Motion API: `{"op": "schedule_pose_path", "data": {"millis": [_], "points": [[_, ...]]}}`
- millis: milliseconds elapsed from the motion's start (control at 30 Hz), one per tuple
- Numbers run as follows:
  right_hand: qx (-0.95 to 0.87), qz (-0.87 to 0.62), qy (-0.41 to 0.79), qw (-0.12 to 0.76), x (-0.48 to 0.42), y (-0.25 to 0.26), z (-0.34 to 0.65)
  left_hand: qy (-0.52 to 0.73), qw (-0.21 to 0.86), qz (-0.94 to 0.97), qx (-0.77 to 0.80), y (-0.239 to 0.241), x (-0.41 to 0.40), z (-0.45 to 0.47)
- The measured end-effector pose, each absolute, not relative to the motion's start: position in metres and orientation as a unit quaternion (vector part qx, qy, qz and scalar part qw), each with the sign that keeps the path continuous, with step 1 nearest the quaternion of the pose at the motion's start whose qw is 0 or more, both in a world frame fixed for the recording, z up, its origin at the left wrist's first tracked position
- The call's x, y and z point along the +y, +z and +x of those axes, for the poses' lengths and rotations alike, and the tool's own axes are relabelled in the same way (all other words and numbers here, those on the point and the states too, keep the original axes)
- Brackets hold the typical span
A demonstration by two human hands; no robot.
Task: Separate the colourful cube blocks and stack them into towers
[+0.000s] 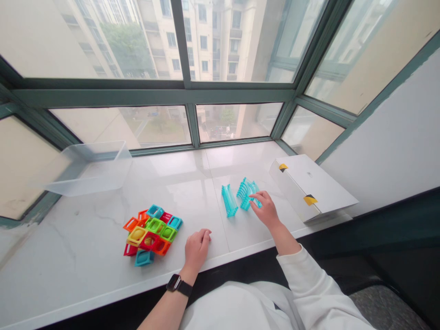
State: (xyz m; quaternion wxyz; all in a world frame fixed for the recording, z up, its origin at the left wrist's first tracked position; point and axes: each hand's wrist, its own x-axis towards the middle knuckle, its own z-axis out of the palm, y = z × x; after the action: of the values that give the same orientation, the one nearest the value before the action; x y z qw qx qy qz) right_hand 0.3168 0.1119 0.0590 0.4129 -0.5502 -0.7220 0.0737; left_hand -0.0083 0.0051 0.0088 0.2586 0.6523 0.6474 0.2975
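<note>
Several clear teal ribbed plastic track pieces lie on the white sill: a straight piece (229,200) on the left and a curved cluster (244,190) beside it. My right hand (265,210) is at the right side of that cluster, thumb and fingers apart, with teal plastic showing behind the gap; whether the fingertips touch it I cannot tell. My left hand (197,250) rests near the front edge, fingers loosely curled in, with nothing visible in them. To its left sits a pile of colourful square-framed blocks (153,233) in red, orange, yellow, green and blue.
A clear plastic bin (92,181) stands at the back left by the window. At the right, a white box (314,185) with yellow-and-black tabs leans beside the wall. The marble-look sill (89,275) ends at a front edge close to my body.
</note>
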Motion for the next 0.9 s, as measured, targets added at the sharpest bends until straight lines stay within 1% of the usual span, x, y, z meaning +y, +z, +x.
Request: {"op": "schedule_pose_path", "data": {"millis": [667,900], "points": [[-0.722,-0.549,0.084,0.413,0.1107,0.0587,0.3186,0.293,0.262,0.656,0.644,0.0138,0.0047,-0.0077],[-0.725,-0.548,0.088,0.409,0.1100,0.0563,0.3196,0.290,0.251,0.661,0.645,0.0062,0.0055,-0.0090]]}}
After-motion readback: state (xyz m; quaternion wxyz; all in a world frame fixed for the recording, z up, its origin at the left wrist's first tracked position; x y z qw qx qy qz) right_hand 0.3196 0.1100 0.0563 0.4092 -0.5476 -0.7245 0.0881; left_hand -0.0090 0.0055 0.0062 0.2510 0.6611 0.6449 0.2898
